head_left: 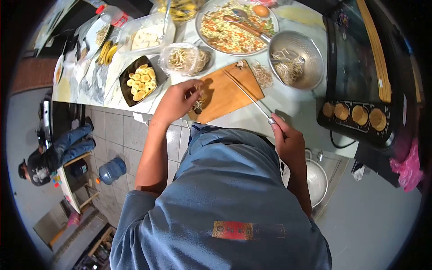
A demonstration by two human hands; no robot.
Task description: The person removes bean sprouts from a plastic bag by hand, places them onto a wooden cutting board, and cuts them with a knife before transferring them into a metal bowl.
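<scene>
Lettering on the shirt's red-and-gold patch and the bottle's red label is too small to read surely. The left hand curls over bean sprouts at the cutting board's left side, partly hiding them; whether its grip is closed, I cannot tell. The right hand's grip is closed around the knife's handle.
</scene>
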